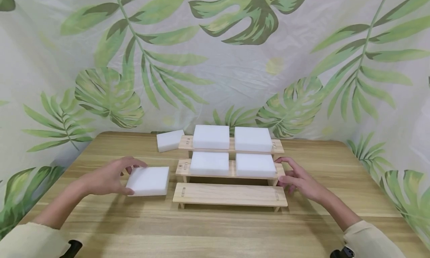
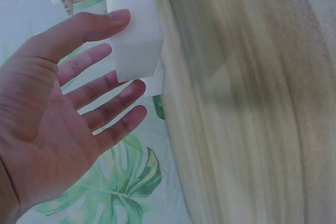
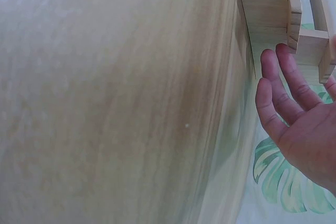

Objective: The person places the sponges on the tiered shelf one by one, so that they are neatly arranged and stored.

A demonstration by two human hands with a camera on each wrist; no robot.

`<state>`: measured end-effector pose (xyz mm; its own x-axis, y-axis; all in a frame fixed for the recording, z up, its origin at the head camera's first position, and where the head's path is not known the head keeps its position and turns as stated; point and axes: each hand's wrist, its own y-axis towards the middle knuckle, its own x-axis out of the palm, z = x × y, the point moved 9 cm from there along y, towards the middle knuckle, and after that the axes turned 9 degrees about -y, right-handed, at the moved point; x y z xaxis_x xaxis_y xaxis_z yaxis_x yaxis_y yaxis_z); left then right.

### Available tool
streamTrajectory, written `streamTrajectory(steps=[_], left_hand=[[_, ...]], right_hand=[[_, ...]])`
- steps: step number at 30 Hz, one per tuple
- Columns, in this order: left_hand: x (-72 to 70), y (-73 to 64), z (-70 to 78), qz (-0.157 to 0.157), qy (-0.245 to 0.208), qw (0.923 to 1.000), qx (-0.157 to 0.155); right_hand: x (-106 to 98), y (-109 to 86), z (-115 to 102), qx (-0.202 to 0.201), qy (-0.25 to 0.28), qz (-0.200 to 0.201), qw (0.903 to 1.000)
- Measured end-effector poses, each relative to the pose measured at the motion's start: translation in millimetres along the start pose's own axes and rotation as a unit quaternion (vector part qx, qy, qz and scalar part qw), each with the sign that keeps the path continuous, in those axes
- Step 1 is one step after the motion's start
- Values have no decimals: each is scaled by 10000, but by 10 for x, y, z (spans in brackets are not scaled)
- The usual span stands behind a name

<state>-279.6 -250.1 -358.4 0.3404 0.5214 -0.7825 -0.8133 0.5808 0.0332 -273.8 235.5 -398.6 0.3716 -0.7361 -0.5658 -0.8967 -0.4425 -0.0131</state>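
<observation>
My left hand (image 1: 105, 176) pinches a white foam block (image 1: 149, 181) by its left side, left of the tiered wooden stand. In the left wrist view the thumb lies on the block's face (image 2: 134, 14), with the other fingers spread behind it. My right hand (image 1: 300, 179) holds the right end of the stand's middle tier (image 1: 231, 172), index finger at the far corner and thumb at the near one. The right wrist view shows its other fingers (image 3: 286, 90) extended beside the stand's end; the thumb is mostly out of frame.
Two white blocks (image 1: 211, 137) sit on the back tier (image 1: 278, 146), and two more (image 1: 209, 163) on the middle one. The front tier (image 1: 230, 194) is bare. Another block (image 1: 169, 140) leans or lies at the back left. A leaf-print cloth (image 1: 235, 64) hangs behind the wooden table (image 1: 201, 232).
</observation>
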Motion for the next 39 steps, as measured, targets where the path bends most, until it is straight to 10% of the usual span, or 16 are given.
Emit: streamTrajectory(steps=[39], left_hand=[[71, -4, 533, -582, -314, 9951, 735]], right_hand=[[4, -2, -8, 10, 53, -10, 10000]])
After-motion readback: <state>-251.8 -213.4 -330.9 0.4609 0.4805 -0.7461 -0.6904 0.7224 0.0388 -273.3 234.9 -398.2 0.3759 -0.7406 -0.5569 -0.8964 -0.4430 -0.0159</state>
